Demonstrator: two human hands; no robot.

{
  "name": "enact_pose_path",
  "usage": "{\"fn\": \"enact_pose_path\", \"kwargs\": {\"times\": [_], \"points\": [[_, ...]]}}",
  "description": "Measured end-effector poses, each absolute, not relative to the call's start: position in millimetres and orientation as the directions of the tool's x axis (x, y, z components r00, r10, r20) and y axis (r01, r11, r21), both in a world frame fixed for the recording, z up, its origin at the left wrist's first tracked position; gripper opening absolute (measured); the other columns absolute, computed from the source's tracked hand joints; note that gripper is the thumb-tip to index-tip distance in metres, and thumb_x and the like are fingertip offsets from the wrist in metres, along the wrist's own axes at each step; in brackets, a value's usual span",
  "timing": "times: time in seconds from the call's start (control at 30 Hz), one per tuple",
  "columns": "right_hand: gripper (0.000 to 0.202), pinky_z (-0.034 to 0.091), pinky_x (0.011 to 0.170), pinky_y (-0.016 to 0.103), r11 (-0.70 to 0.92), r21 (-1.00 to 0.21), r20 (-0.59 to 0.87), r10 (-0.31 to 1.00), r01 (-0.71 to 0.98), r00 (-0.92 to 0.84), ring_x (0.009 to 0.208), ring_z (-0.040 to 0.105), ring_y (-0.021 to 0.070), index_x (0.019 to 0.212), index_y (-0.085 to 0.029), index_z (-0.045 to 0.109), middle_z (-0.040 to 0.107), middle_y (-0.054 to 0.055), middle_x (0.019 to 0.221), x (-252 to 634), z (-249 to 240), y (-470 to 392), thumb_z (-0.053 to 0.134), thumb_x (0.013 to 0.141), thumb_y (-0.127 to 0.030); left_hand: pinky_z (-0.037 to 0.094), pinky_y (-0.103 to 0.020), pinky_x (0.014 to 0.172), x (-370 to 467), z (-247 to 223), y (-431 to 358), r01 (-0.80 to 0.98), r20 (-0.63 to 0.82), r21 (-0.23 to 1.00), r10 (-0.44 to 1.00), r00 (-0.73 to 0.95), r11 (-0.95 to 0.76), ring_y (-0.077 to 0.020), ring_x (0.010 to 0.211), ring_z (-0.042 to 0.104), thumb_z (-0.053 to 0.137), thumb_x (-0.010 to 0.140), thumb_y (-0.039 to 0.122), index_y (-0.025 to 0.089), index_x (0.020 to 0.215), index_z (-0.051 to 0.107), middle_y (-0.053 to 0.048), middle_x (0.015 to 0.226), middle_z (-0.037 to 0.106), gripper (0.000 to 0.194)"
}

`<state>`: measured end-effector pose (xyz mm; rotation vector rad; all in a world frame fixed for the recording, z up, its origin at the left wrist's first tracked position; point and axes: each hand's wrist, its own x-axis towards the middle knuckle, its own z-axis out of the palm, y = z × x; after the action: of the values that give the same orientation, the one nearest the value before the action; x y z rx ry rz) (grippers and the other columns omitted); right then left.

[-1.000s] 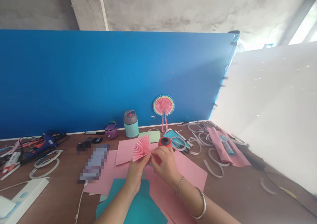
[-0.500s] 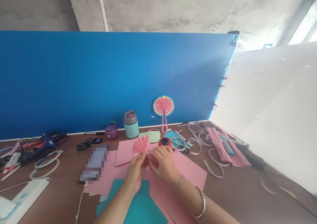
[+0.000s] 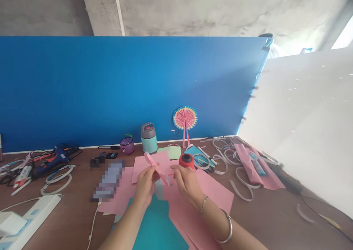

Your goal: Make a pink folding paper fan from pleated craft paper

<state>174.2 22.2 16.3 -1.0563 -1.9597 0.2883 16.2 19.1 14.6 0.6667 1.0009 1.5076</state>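
Observation:
My left hand (image 3: 145, 185) and my right hand (image 3: 187, 183) hold a pleated pink paper strip (image 3: 157, 166) between them, now folded shut into a narrow bar that slants up to the left. Both hands pinch it above loose pink sheets (image 3: 212, 191) and a teal sheet (image 3: 156, 224) on the brown table. A red tape roll (image 3: 186, 160) sits just beyond my right hand. A finished round paper fan (image 3: 185, 118) with pink sticks leans on the blue partition behind.
A teal-and-grey bottle (image 3: 149, 137) and a purple pot (image 3: 127, 145) stand at the back. A blue glue gun (image 3: 53, 158) with cables and white rings (image 3: 56, 178) lie left. White strips and pink paper (image 3: 248, 161) lie right, by a white panel (image 3: 303, 125). A power strip (image 3: 30, 215) sits at the near left.
The pink pleated paper was spread open as a half fan; it has now been closed into a narrow folded strip between both hands. The camera view shifted slightly.

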Motion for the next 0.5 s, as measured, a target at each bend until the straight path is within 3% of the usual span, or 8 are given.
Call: {"fn": "enact_pose_path", "kwargs": {"times": [0.1, 0.23, 0.33, 0.5], "points": [[0.031, 0.045, 0.066, 0.031, 0.613, -0.580, 0.598, 0.768, 0.536, -0.231, 0.078, 0.061, 0.0193, 0.112, -0.018, 0.054, 0.065, 0.007, 0.085, 177.1, 11.7, 26.0, 0.033, 0.090, -0.018, 0.045, -0.025, 0.059, 10.8, 19.4, 20.7, -0.516, -0.181, 0.853, 0.972, -0.150, 0.079, -0.0127, 0.057, 0.058, 0.071, 0.061, 0.031, 0.011, 0.084, 0.071, -0.001, 0.061, 0.062, 0.030], [0.032, 0.045, 0.082, 0.038, 0.739, -0.409, 0.689, 0.635, 0.535, -0.350, 0.104, 0.051, 0.0249, 0.112, -0.022, 0.054, 0.054, 0.011, 0.113, 175.4, 11.9, 24.6, 0.044, 0.083, -0.014, 0.046, -0.027, 0.054, 13.7, 25.9, 12.4, -0.489, -0.212, 0.844, 0.975, 0.070, 0.219, -0.0136, 0.054, 0.056, 0.069, 0.064, 0.029, 0.012, 0.080, 0.070, -0.001, 0.060, 0.060, 0.023], [0.025, 0.043, 0.083, 0.040, 0.773, -0.358, 0.702, 0.593, 0.524, -0.396, 0.101, 0.050, 0.0243, 0.100, -0.024, 0.058, 0.052, 0.010, 0.113, 174.3, 14.1, 22.2, 0.046, 0.082, -0.013, 0.045, -0.026, 0.055, 17.7, 28.8, 5.6, -0.451, -0.211, 0.845, 0.955, 0.210, 0.286, -0.0134, 0.057, 0.056, 0.070, 0.066, 0.029, 0.013, 0.070, 0.067, -0.001, 0.063, 0.060, 0.017], [0.026, 0.042, 0.078, 0.038, 0.827, -0.281, 0.726, 0.515, 0.487, -0.456, 0.096, 0.050, 0.0228, 0.095, -0.023, 0.060, 0.052, 0.008, 0.112, 177.0, 15.5, 23.3, 0.047, 0.078, -0.008, 0.044, -0.025, 0.056, 19.0, 30.7, 3.1, -0.444, -0.192, 0.850, 0.951, 0.242, 0.285, -0.0136, 0.059, 0.054, 0.072, 0.064, 0.028, 0.014, 0.066, 0.066, -0.001, 0.063, 0.059, 0.015]]}}
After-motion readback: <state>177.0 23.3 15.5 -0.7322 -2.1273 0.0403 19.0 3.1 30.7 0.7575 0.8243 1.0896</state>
